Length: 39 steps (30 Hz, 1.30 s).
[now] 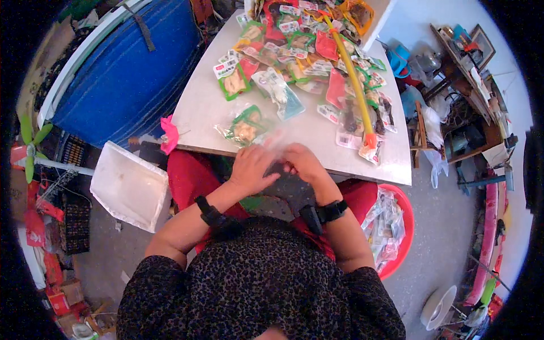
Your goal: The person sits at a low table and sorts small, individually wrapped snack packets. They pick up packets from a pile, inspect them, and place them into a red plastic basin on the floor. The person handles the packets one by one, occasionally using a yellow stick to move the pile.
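At the near edge of the white table (195, 106), my left hand (254, 166) lies with its fingers over the bottom of a clear plastic bag (248, 124) that contains a green-edged food pouch. Close on its right, my right hand (302, 161) has its fingers curled by blurred clear plastic; whether it grips the plastic cannot be told. Just beyond lie a green-edged food packet (233, 83) and a white and teal packet (278, 93). Many more sealed food packets are heaped farther back, with a yellow stick with an orange end (355, 80) across them.
A red basin (408, 229) of wrapped packets stands at the lower right of the table. A white foam box (127, 187) is at the left, near a pink object (170, 134) at the table's corner and a large blue container (127, 72). Cluttered wooden furniture (471, 89) stands on the right.
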{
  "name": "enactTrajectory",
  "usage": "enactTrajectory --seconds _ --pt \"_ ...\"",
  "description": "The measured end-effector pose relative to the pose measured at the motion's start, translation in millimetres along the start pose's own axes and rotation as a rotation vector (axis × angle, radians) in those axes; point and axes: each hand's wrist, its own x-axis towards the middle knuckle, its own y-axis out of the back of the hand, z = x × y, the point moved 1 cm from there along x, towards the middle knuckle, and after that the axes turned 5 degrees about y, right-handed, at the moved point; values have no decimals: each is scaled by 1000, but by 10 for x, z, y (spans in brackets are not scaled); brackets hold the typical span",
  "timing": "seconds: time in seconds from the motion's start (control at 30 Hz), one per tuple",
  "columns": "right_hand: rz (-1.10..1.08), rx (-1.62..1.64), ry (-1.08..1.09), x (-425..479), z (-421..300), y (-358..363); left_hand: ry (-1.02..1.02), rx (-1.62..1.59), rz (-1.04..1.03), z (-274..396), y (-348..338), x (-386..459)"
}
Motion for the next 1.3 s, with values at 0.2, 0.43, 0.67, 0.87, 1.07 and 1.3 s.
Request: enactTrajectory --seconds 0.2,0.43,0.67,0.87,1.07,1.3 --pt "539 -1014 723 69 17 215 -162 219 91 -177 -151 -79" --pt "374 -1325 689 210 -11 149 -156 79 40 -286 -83 39" --pt "398 -1315 962 -233 -623 78 -140 -210 141 -166 537 258" --pt "193 -1290 805 -882 -1123 -130 51 -654 -155 154 924 291" --pt "24 -1098 776 -1246 -1071 -134 52 -1017 -424 280 835 204" --pt "168 -967 654 -2029 -928 699 374 -1098 -461 -274 508 -10"
